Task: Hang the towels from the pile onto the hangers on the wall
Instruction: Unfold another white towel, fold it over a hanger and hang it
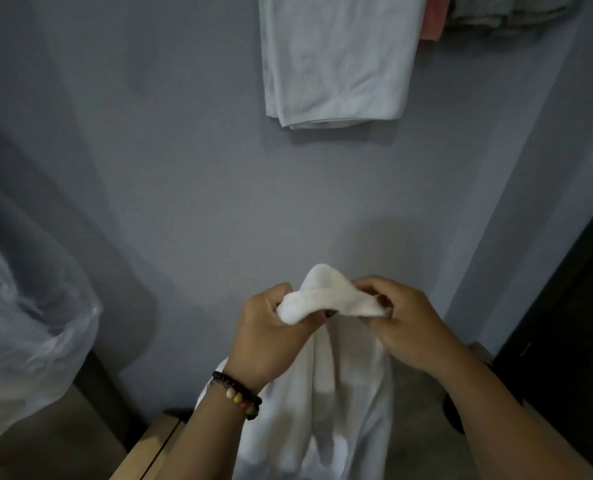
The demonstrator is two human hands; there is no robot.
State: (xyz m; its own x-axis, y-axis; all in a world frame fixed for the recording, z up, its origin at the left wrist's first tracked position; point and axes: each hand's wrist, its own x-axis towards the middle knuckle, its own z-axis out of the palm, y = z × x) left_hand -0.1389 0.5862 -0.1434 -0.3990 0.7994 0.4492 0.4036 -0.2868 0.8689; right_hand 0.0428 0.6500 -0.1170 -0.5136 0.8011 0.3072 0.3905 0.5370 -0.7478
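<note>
A white towel hangs down in front of me, bunched at its top edge between both hands. My left hand, with a beaded bracelet on the wrist, grips the left side of the bunched edge. My right hand pinches the right side of it. On the grey wall above hangs a folded white towel. To its right hang a pink towel and a grey towel, both cut off by the top of the frame. The hangers themselves are out of view.
A clear plastic bag bulges at the left over a brown surface. A light wooden cabinet top lies below the towel. A dark door or panel stands at the right.
</note>
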